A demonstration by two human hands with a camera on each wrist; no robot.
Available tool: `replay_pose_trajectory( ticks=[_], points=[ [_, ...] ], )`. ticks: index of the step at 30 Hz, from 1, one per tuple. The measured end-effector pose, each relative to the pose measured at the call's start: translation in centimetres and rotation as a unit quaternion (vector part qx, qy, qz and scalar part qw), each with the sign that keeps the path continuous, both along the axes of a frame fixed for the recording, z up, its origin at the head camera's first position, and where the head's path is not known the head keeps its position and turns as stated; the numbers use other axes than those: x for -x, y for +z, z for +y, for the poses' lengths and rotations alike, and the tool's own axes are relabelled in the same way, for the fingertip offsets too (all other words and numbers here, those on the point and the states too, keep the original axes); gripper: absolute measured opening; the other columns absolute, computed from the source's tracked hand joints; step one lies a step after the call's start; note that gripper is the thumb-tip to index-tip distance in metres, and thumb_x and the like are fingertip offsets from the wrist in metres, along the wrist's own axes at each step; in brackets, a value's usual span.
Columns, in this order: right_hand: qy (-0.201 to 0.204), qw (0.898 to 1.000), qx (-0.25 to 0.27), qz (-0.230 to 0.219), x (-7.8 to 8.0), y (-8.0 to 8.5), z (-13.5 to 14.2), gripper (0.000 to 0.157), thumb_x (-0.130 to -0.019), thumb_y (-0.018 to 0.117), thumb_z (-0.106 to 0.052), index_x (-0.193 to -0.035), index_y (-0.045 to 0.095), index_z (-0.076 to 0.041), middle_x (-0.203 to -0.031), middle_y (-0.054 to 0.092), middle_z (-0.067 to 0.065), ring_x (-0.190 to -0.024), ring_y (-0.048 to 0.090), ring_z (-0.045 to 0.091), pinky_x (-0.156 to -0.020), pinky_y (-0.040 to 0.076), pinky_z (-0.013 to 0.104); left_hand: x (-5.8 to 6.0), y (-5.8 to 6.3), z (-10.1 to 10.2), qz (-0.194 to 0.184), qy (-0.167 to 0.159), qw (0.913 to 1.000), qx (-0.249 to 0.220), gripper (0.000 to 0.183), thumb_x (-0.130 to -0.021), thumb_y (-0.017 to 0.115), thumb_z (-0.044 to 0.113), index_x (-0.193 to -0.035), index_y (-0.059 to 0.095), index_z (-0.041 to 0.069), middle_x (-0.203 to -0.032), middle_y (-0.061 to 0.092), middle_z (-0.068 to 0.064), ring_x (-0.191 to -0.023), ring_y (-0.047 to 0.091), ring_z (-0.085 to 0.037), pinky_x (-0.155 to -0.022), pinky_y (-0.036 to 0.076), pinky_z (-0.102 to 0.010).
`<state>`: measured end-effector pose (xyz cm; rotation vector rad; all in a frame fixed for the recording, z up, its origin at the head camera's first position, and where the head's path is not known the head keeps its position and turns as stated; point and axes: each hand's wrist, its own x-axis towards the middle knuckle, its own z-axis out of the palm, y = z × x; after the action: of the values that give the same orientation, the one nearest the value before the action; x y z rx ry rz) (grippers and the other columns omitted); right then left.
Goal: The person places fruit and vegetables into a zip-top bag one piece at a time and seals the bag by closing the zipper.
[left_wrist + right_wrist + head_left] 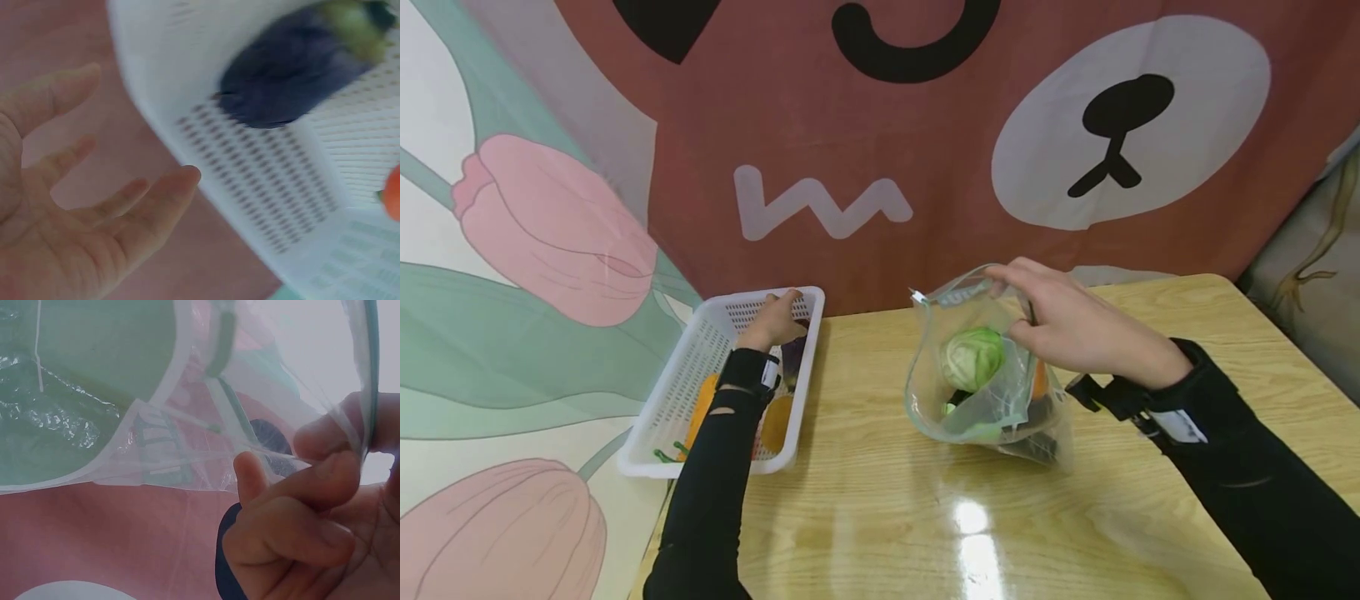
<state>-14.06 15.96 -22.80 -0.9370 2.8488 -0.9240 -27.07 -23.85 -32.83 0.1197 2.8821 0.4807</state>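
Eggplant (793, 357) lies in the basket (703, 350), toward two o'clock; the left hand (775, 322), fingers spread nearby, should cup its middle; the right hand (1063, 321), fingers pinching the bag (1015, 396), should hold its mouth wide.

basket (807, 375): just 1
clear bag (1011, 398): 1 too
cabbage (973, 358): yep, 1
eggplant (294, 69): 1 I can spot
hands (772, 323) (1067, 321): 2
table (865, 500): 1

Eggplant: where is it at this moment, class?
In the head view, the eggplant lies inside the white basket, along the basket's right side, between the left hand and a rounded yellow-brown item.
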Motion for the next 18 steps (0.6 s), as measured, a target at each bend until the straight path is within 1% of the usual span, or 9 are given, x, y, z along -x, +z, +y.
replay_pose_trajectory(
  ticks=[2, 5, 8, 10, 12, 14, 16, 18],
  points=[
    [0.004, 1.000, -0.001, -0.001, 0.1, 0.0, 0.1, 0.059, -0.084, 0.049, 0.004, -0.141, 0.036, -0.001, -0.119, 0.049, 0.008, -0.057, 0.036, 0.016, -0.055, 0.034, 0.029, 0.3, -0.7, -0.3, -0.007, 0.010, 0.9999, 0.003, 0.069, -0.089, 0.060, 0.010, -0.148, 0.024, 0.006, -0.141, 0.023, -0.033, -0.115, 0.043, -0.045, -0.082, 0.045, -0.049],
    [0.004, 1.000, -0.002, -0.004, 0.1, 0.0, 0.1, 0.058, -0.085, 0.050, 0.003, -0.141, 0.036, -0.002, -0.119, 0.049, 0.008, -0.056, 0.036, 0.015, -0.054, 0.034, 0.029, 0.8, -1.6, -0.6, -0.005, 0.038, 0.9993, -0.002, 0.072, -0.089, 0.060, 0.013, -0.149, 0.020, 0.007, -0.143, 0.019, -0.034, -0.119, 0.040, -0.047, -0.085, 0.044, -0.051],
    [0.004, 1.000, 0.000, -0.005, 0.1, -0.1, 0.2, 0.058, -0.085, 0.050, 0.003, -0.141, 0.036, -0.002, -0.119, 0.049, 0.008, -0.055, 0.037, 0.015, -0.054, 0.034, 0.029, 1.4, -3.1, -0.9, 0.018, 0.063, 0.9978, 0.004, 0.075, -0.088, 0.063, 0.019, -0.149, 0.021, 0.006, -0.142, 0.023, -0.033, -0.124, 0.036, -0.047, -0.093, 0.040, -0.054],
    [0.004, 1.000, 0.001, -0.007, 0.1, -0.1, 0.2, 0.058, -0.084, 0.050, 0.003, -0.141, 0.037, -0.002, -0.119, 0.049, 0.008, -0.055, 0.037, 0.015, -0.054, 0.034, 0.028, 1.7, -4.2, -1.2, 0.028, 0.067, 0.9973, 0.008, 0.075, -0.088, 0.064, 0.022, -0.147, 0.023, 0.003, -0.140, 0.028, -0.034, -0.127, 0.032, -0.048, -0.098, 0.036, -0.055],
    [0.004, 1.000, 0.001, -0.010, 0.0, -0.1, 0.2, 0.058, -0.084, 0.050, 0.004, -0.141, 0.037, -0.002, -0.118, 0.049, 0.008, -0.054, 0.037, 0.015, -0.053, 0.035, 0.028, 1.9, -5.2, -1.6, 0.019, 0.067, 0.9974, 0.018, 0.074, -0.088, 0.062, 0.025, -0.146, 0.023, 0.000, -0.140, 0.031, -0.034, -0.129, 0.028, -0.048, -0.101, 0.033, -0.054],
    [0.003, 1.000, 0.000, -0.012, -0.1, -0.2, 0.3, 0.058, -0.085, 0.050, 0.004, -0.141, 0.037, -0.003, -0.118, 0.050, 0.008, -0.053, 0.036, 0.015, -0.052, 0.035, 0.028, 2.2, -5.9, -1.7, 0.002, 0.066, 0.9975, 0.024, 0.074, -0.089, 0.060, 0.026, -0.146, 0.022, -0.002, -0.139, 0.031, -0.036, -0.131, 0.025, -0.049, -0.101, 0.032, -0.055],
    [0.003, 1.000, 0.001, -0.013, -0.1, -0.2, 0.4, 0.058, -0.085, 0.049, 0.004, -0.141, 0.037, -0.003, -0.117, 0.050, 0.008, -0.052, 0.036, 0.014, -0.051, 0.035, 0.028, 2.3, -6.3, -1.9, -0.016, 0.072, 0.9967, 0.032, 0.075, -0.089, 0.060, 0.028, -0.146, 0.020, -0.001, -0.139, 0.031, -0.036, -0.131, 0.025, -0.050, -0.101, 0.033, -0.055],
    [0.002, 1.000, 0.002, -0.010, -0.1, -0.2, 0.5, 0.058, -0.085, 0.049, 0.004, -0.141, 0.037, -0.004, -0.117, 0.050, 0.007, -0.052, 0.035, 0.014, -0.051, 0.035, 0.027, 2.5, -6.5, -1.9, -0.032, 0.077, 0.9958, 0.036, 0.078, -0.088, 0.060, 0.029, -0.147, 0.018, 0.001, -0.140, 0.031, -0.036, -0.131, 0.025, -0.050, -0.100, 0.033, -0.055]
  ],
)
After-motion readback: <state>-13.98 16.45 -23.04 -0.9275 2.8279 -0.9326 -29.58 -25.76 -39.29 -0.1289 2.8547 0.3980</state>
